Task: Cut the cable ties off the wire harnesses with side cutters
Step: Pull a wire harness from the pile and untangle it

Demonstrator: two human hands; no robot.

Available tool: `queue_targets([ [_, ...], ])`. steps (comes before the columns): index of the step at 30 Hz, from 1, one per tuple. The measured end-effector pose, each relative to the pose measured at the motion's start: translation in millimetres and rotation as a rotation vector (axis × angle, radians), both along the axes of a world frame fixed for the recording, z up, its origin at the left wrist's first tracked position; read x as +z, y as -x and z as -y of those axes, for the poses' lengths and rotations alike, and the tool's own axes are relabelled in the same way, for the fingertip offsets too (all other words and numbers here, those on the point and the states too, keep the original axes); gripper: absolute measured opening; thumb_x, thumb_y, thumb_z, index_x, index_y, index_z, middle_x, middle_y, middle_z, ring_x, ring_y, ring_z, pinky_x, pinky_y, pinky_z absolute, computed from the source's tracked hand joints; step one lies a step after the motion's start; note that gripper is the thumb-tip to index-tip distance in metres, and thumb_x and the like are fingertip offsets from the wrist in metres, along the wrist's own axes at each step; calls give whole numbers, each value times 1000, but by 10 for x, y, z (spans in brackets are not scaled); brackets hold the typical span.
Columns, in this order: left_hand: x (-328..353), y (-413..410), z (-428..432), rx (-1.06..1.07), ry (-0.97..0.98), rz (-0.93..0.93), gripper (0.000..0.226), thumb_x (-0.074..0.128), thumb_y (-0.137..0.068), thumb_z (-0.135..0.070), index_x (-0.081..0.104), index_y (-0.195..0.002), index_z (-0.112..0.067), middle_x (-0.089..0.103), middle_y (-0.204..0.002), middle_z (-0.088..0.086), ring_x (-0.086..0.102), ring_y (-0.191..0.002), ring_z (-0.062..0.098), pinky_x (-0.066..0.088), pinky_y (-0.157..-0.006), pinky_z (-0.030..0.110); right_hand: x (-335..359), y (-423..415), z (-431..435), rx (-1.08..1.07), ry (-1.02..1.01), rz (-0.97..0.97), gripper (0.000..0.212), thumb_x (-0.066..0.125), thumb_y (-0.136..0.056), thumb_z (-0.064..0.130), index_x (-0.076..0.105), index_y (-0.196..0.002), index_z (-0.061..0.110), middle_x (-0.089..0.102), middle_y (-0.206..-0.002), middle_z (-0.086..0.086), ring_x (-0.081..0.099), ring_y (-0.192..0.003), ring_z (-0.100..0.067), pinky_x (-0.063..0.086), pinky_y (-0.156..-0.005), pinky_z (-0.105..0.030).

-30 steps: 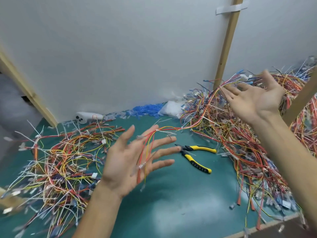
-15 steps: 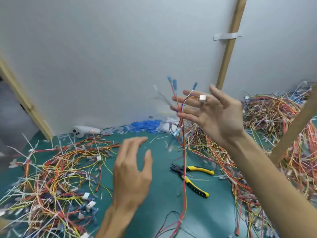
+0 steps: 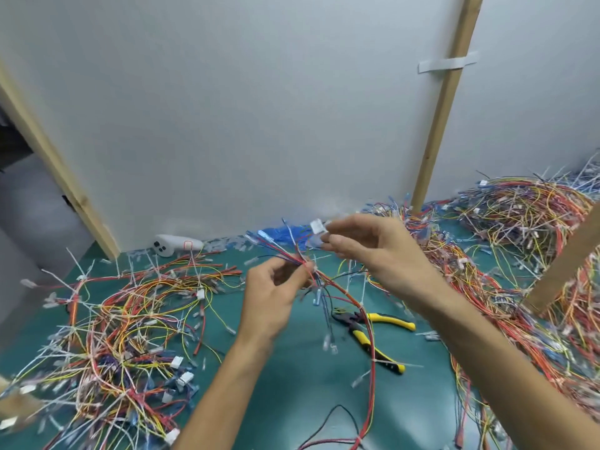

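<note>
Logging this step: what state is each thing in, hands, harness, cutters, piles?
Left hand: pinches harness.
Right hand: pinches connector.
Harness: lifted, tail trailing onto mat.
Connector: held up at harness end.
Cutters: lying on mat, handles apart, untouched.
Left pile: tangled heap on mat.
Right pile: tangled heap on mat.
</note>
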State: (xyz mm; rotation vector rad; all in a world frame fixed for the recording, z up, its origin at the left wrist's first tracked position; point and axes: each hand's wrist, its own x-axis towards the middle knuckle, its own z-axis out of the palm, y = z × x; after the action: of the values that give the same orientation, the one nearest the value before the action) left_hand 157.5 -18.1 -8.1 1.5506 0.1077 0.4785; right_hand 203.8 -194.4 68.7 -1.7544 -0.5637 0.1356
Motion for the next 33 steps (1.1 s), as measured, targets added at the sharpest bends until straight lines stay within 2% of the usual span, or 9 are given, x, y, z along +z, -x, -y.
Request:
queue_targets([
  [3, -39, -24, -56, 36, 139, -13, 5, 72, -96, -8, 76, -95, -3, 78, -85, 8, 70, -77, 14, 58, -72, 24, -133, 365, -29, -145, 105, 416, 7, 73, -97, 16, 78, -93, 17, 78, -100, 11, 72, -100, -9, 55, -94, -37],
  [6, -83, -68, -80, 28, 226, -48, 11, 72, -97, -12, 72, -90, -3, 72, -84, 14, 63, -79, 23, 52, -71, 35, -329, 795, -196, -25, 40, 593, 24, 64, -103, 26, 70, -79, 25, 71, -107, 16, 67, -107, -9, 49, -95, -29],
  [8, -113, -87, -67, 11, 239, -45, 10, 71, -98, -12, 72, -89, -7, 71, -82, 11, 62, -76, 21, 52, -66, 30, -500, 805, -258, -9, 86, 594, 17, 57, -103, 13, 71, -104, 22, 65, -127, 9, 60, -124, -11, 45, -106, -26],
  [11, -198, -102, -76, 35, 176, -19, 8, 69, -99, -13, 72, -92, -11, 73, -82, 1, 64, -74, 12, 54, -61, 23, -693, 639, -240, 71, 263, 452, 57, 56, -93, -4, 51, -146, 18, 41, -157, 7, 41, -146, -7, 35, -120, -28],
  [15, -357, -146, -127, 34, 165, -24, 9, 63, -104, -16, 71, -101, -14, 80, -99, 1, 72, -84, 9, 59, -67, 23, -955, 506, -220, 135, 289, 514, 46, 62, -90, -3, 62, -131, 16, 43, -156, 1, 39, -148, -5, 33, -122, -24],
  [19, -570, -226, -285, 137, 145, -87, 14, 53, -109, -10, 60, -97, -11, 80, -91, 9, 74, -85, 20, 59, -81, 34, -1167, 189, 39, -100, 324, 461, 39, 65, -87, -6, 66, -122, 12, 55, -133, -2, 56, -126, -14, 45, -110, -35],
  [23, -741, -295, -616, 252, 184, -97, 17, 51, -109, -8, 57, -96, -16, 77, -81, 0, 69, -70, 7, 54, -71, 22, -1463, -37, 490, -203, 725, 437, 27, 70, -93, 30, 62, -116, 20, 52, -117, 1, 56, -110, -24, 50, -92, -43],
  [27, -864, -351, -747, 174, 370, -109, 12, 55, -106, -4, 63, -100, -11, 72, -78, -3, 65, -69, 11, 56, -62, 22, -1740, -12, 746, -136, 1013, 483, 60, 45, -91, 78, 60, -127, 33, 52, -122, 8, 52, -116, -20, 44, -93, -41],
  [33, -1046, -294, -781, 80, 363, -97, 16, 57, -102, 1, 69, -93, -4, 69, -74, -1, 60, -61, 10, 50, -61, 21, -1914, -45, 826, -204, 1043, 611, 74, 36, -95, 79, 56, -139, 22, 49, -138, -3, 49, -126, -30, 50, -98, -47],
])
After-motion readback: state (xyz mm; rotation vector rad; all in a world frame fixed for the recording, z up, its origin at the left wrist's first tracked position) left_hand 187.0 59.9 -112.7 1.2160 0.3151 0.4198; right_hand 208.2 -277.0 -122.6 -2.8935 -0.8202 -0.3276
